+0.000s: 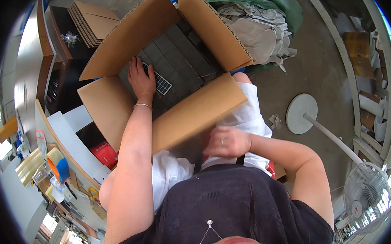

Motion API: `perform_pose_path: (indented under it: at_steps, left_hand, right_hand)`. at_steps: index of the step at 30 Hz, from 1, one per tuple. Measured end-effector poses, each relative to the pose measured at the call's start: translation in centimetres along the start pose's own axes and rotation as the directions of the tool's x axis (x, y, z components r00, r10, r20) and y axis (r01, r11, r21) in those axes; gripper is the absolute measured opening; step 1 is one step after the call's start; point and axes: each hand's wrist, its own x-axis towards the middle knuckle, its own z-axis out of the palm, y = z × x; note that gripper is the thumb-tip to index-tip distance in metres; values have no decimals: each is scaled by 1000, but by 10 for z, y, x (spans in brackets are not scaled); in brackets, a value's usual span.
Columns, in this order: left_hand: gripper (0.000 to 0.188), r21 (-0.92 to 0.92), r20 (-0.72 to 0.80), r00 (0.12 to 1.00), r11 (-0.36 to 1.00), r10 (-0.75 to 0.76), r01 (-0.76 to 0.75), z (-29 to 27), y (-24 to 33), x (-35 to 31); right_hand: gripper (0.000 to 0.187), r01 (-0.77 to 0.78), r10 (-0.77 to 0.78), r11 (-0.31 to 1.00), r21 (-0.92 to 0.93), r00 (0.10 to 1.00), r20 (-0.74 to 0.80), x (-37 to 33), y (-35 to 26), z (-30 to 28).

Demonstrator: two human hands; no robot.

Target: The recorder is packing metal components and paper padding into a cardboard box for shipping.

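Note:
An open cardboard box stands in front of me, its flaps spread outward. Dark grey flat pieces are packed in rows inside it. My left hand reaches into the box with fingers stretched and spread over these pieces. Under and beside its thumb lies a small dark panel with a white grid, resembling a little solar panel. Over my lap, just outside the near flap, my right hand is curled closed and blurred by motion. Whatever its fingers hold, if anything, is hidden.
Folded cardboard sheets are stacked at the far left. A green bag with crumpled pale paper sits beyond the box. On the right stands a white fan with a round base. A curved desk borders my left.

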Motion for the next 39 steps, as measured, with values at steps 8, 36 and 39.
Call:
perform_pose_path:
  at_steps: [8, 36, 39]
  left_hand:
    - [51, 19, 3, 1000, 1000, -8, 8, -5, -5, -2]
    - [46, -212, 466, 861, 971, 203, -114, -333, -18, -35]
    - [39, -66, 315, 948, 996, -42, 66, -415, -60, -113]
  right_hand:
    - [39, -625, 691, 698, -349, 716, 97, -63, 77, -13]
    - [24, -525, 745, 570, -632, 656, 126, -45, 73, 7]
    - [25, -479, 705, 587, -653, 699, 121, -44, 71, 10]
